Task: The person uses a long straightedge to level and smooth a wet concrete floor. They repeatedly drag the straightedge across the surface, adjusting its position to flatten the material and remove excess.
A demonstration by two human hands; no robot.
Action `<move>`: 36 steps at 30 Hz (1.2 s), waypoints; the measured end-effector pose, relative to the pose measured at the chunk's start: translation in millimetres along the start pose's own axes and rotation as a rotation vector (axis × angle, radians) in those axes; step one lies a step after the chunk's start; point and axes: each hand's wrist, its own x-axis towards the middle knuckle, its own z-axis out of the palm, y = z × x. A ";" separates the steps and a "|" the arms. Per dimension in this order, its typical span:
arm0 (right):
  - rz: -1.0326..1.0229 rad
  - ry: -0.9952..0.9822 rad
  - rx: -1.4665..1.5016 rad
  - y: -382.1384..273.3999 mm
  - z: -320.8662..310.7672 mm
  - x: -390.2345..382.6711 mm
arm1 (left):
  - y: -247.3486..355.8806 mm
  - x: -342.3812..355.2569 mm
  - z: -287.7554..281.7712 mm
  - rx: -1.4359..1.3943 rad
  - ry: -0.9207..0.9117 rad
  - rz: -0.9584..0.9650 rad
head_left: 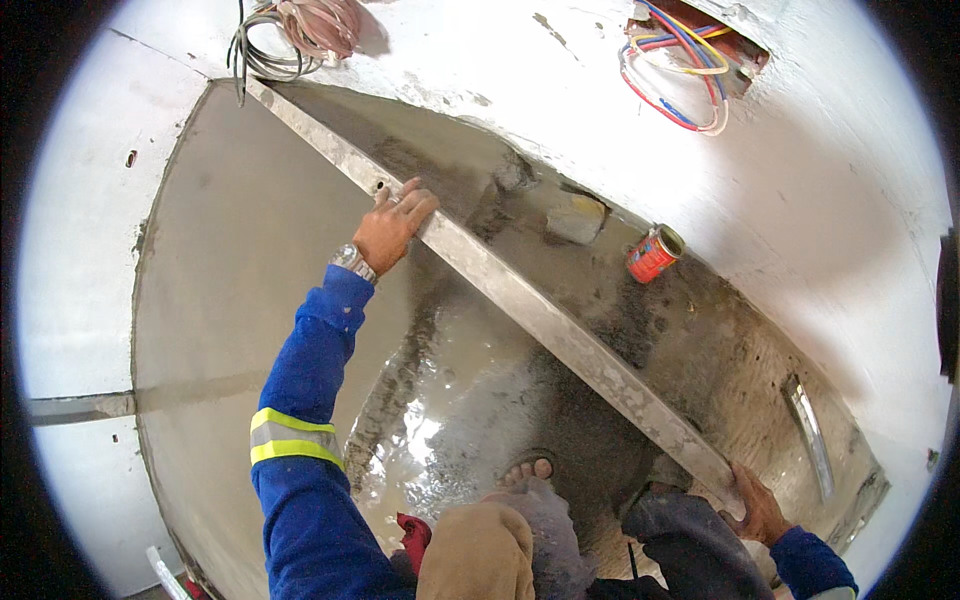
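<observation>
A long grey metal screed bar (520, 300) lies diagonally across the wet cement floor (230, 270), from the far left corner to the near right. My left hand (396, 228), with a metal watch at the wrist, is closed over the bar's edge, left of its middle. At the near right end, my right hand (760, 508) is wrapped round the bar; part of its fingers is hidden behind it. The cement left of the bar looks smooth and partly glossy with water. Right of the bar it is darker and rougher.
My bare foot (528, 470) rests in the wet cement. Near the right wall stand a red tin can (652, 255) and a greyish block (575, 218). A shiny metal strip (810, 435) lies farther right. Coloured wires (690, 70) and coiled cables (280, 45) hang from the walls.
</observation>
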 end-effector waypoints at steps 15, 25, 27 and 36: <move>-0.224 0.189 -0.170 -111.4 -44.5 147.9 | 166.4 2.2 -24.2 -0.050 0.275 0.322; -0.014 0.196 -0.006 -99.3 -12.8 122.9 | 268.5 3.9 -41.8 -0.356 0.260 0.487; -0.017 0.211 -0.034 -77.6 -2.9 107.9 | 261.4 3.3 -44.3 -0.329 0.291 0.483; 0.277 0.206 -0.022 -5.9 5.2 9.6 | 120.9 20.6 -44.7 -0.120 0.171 0.165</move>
